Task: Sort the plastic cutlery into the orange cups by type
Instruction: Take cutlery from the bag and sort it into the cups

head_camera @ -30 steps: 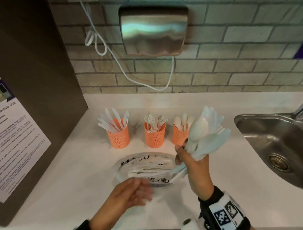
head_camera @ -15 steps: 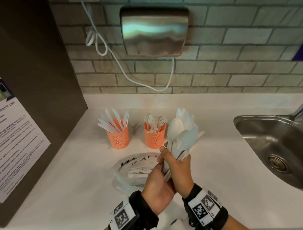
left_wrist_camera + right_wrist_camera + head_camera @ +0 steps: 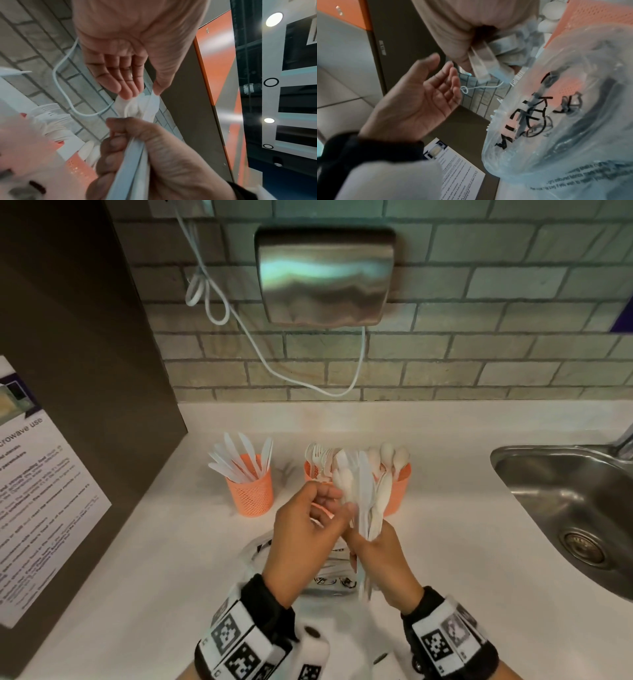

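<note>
My right hand [image 3: 368,537] grips a bundle of white plastic cutlery [image 3: 363,491] upright by the handles, in front of the cups. My left hand [image 3: 334,503] is at the bundle's left side; in the left wrist view its thumb and fingertips [image 3: 127,94] pinch the head of one piece [image 3: 152,100]. Three orange mesh cups stand in a row: the knives cup [image 3: 251,494] on the left, the forks cup [image 3: 313,472] in the middle, the spoons cup [image 3: 399,491] on the right. The hands partly hide the last two.
A clear plastic bag [image 3: 260,546] with black print lies on the white counter under my hands, cutlery still inside. A steel sink [image 3: 565,508] is at the right. A dark panel with a paper notice [image 3: 44,491] stands at the left, a hand dryer [image 3: 325,275] on the brick wall.
My right hand brought the bundle left and back, in front of the forks and spoons cups. My left hand rose from over the bag to the bundle and now pinches one piece.
</note>
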`<state>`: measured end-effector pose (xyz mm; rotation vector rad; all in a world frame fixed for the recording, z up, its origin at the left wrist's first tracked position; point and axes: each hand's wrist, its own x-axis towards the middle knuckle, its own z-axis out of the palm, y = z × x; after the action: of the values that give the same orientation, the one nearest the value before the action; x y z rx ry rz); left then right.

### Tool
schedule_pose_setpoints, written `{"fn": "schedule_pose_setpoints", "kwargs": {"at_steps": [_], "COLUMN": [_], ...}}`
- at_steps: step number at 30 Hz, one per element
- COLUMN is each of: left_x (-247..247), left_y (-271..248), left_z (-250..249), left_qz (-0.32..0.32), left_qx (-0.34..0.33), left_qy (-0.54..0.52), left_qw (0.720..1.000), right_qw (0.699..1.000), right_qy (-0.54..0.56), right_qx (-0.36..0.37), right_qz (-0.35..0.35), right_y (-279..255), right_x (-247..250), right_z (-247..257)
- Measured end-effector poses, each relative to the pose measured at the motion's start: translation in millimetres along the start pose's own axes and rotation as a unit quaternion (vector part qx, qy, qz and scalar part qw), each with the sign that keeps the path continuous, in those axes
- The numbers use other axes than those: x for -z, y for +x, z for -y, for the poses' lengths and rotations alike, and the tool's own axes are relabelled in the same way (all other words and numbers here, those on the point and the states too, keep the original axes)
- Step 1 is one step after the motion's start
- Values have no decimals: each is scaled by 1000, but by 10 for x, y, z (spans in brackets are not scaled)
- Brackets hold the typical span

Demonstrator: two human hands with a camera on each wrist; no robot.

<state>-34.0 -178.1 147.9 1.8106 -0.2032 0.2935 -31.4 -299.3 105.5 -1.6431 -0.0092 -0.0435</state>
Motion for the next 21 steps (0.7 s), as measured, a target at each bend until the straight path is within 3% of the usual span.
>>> {"fn": "schedule_pose_setpoints", "kwargs": {"at_steps": [7, 12, 17, 21], "left_x": [-104, -87, -36, 49], "left_y": [93, 202, 248, 341], "left_z": [-9, 80, 37, -55], "left_qz": [-14, 7, 7, -42], "left_qx": [-14, 57, 86, 80], "left_qy": [39, -51, -130, -208], "left_qw": [999, 997, 988, 974], "right_qw": [995, 997, 986, 971], "right_qy": [-98, -23, 68, 131], "right_qx": [29, 6, -74, -135], "right_qz": [-7, 68, 131, 147], "right_y": [-28, -47, -74, -102], "right_x": [-95, -52, -11, -2], "right_z": [-152, -120, -62, -109]}}
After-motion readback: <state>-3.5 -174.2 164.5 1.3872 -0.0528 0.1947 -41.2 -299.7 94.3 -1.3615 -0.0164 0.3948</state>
